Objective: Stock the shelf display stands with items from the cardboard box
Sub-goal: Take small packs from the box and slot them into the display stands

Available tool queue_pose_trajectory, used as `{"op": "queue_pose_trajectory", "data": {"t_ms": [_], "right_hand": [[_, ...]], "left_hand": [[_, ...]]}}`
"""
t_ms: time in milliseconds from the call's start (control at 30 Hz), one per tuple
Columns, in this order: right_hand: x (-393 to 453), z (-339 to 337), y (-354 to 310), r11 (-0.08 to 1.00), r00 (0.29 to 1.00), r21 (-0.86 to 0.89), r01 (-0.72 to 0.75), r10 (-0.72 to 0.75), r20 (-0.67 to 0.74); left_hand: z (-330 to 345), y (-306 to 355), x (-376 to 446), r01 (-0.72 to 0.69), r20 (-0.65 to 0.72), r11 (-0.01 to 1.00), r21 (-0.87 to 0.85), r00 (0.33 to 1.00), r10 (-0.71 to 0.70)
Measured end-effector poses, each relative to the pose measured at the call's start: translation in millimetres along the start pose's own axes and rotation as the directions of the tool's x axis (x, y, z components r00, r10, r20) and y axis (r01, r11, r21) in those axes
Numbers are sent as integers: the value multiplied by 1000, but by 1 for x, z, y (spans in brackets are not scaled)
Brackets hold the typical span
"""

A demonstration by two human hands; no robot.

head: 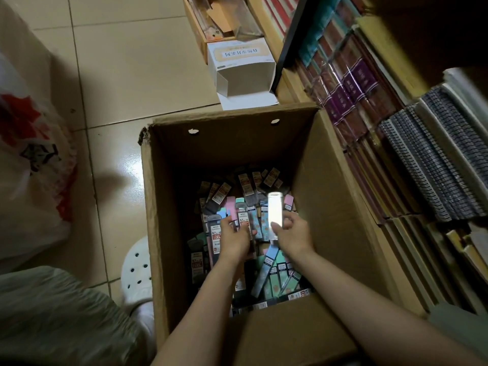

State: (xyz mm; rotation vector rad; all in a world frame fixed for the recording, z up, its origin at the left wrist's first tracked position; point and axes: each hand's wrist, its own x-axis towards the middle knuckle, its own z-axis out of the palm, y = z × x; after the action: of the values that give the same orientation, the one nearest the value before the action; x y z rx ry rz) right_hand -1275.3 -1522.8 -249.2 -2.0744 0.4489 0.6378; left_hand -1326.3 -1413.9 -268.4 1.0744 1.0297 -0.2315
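Observation:
An open cardboard box [324, 180] stands on the floor in front of me, its bottom covered with several small flat packets [274, 270] in grey, pink, blue and teal. Both my arms reach down into it. My left hand [235, 239] grips a fanned bunch of packets [237, 212], pink and grey ones sticking up above the fingers. My right hand [293, 231] holds one pale, glare-lit packet [274, 215] upright between thumb and fingers, close beside the left hand's bunch.
A shelf unit on the right holds rows of notebooks [433, 165] and wrapped books [353, 83]. An empty white display carton [243, 70] and a wooden tray [211, 22] sit beyond the box. A plastic bag [31, 165] lies left; my white shoe [137, 273] is beside the box.

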Motion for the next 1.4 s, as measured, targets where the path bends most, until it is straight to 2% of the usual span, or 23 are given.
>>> {"op": "queue_pose_trajectory", "data": {"t_ms": [100,267,333,400,467,567,633,733,800,900,967,1033,1200,1400], "right_hand": [[-15,9,5,996,991,86,23,-34,127],[-19,11,5,993,964,100,63,-86,252],[-17,3,4,984,957,-10,175,-168,237],[-8,-6,7,935,960,-225,275,-253,122],[0,-14,10,876,966,-419,239,-257,14],[10,-9,13,744,983,-647,168,-176,53],[14,3,16,700,987,-700,138,-158,36],[18,15,17,761,963,-640,108,-241,-124],[21,17,15,839,946,-536,88,-238,-218],[30,18,5,967,962,-254,-15,-55,-268],[37,20,-3,992,960,-67,-106,85,-268],[42,21,-6,987,956,25,-157,159,-247],[38,21,-1,991,970,67,-118,129,-208],[10,10,-5,997,986,-34,64,-69,-153]], "left_hand": [[1,3,-7,-39,39,998,-41,998,41],[-1,4,-9,-99,25,994,-41,995,100],[-2,4,-7,-95,22,993,-76,995,97],[-2,5,-6,-105,11,991,-78,994,106],[-1,6,-6,-110,6,992,-62,994,110],[-2,3,-6,-100,7,992,-81,995,100],[-3,1,-6,-83,2,992,-92,996,84],[-3,-2,-3,-73,-23,995,-65,997,71],[-3,-4,-1,-73,-36,996,-45,997,72],[-4,-5,0,-60,-37,998,-31,998,59],[-4,-4,-1,-64,-40,997,-34,997,63],[-3,-3,-3,-65,-45,997,-30,997,64],[-3,5,-13,-75,-30,996,-42,997,74],[-4,32,-31,-167,42,984,56,986,164]]}}
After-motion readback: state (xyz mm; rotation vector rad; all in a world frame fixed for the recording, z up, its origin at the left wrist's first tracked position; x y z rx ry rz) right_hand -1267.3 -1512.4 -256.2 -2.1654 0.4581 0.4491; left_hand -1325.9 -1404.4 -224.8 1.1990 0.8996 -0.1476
